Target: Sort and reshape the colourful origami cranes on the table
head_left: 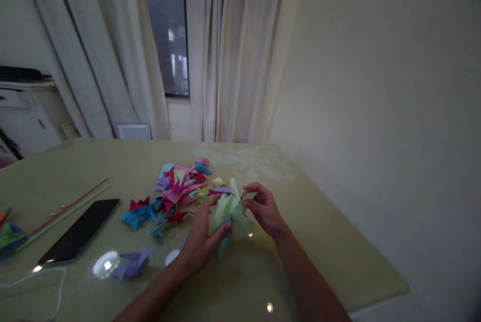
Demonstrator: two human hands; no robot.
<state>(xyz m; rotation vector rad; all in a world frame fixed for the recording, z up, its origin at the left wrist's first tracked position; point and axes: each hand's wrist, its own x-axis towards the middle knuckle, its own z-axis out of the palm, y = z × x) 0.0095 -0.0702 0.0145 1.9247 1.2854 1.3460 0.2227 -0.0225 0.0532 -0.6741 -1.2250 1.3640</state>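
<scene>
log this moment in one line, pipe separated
left hand: holding pale green folded paper | right hand: at its right side | nearby: colourful paper pile, black flat device

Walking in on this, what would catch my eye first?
Probably the bright heap of folded paper on the table, beyond the left hand. Next, the pale green folded paper held between that hand and the right hand. Then the flat black device, lying left of the heap.
</scene>
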